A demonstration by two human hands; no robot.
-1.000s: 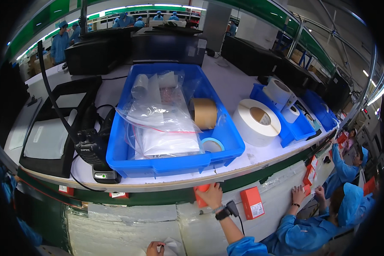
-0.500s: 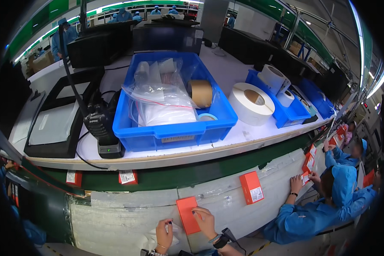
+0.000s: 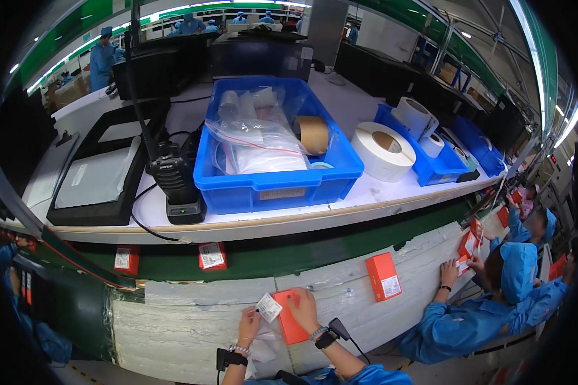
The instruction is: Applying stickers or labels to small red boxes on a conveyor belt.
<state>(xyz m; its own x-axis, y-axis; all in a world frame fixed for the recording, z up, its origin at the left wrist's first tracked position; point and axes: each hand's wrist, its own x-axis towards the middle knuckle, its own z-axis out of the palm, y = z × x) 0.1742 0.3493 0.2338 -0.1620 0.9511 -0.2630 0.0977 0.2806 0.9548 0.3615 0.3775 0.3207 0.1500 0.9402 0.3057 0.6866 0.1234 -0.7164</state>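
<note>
In front of me a flat orange box (image 3: 293, 330) lies on the pale, taped work surface. My left hand (image 3: 248, 325), closed in a pinch, holds a white printed label (image 3: 269, 307) by its edge, beside the box's upper left. My right hand (image 3: 304, 309) rests over the upper right part of the box, its fingers bent against it. Crumpled white sheets (image 3: 262, 348), partly hidden by my left wrist, lie under and beside that hand.
Another orange box (image 3: 383, 277) with a label sits to the right. Two more orange boxes (image 3: 212, 255) stand on the green strip below a shelf holding a blue bin (image 3: 279, 192), a radio (image 3: 175, 183) and label rolls (image 3: 384, 151). A co-worker (image 3: 475, 308) handles boxes at right.
A white label has come into view in my left hand, which has moved up toward the box's upper left. My right hand has shifted up along the box. The whole view has tilted slightly.
</note>
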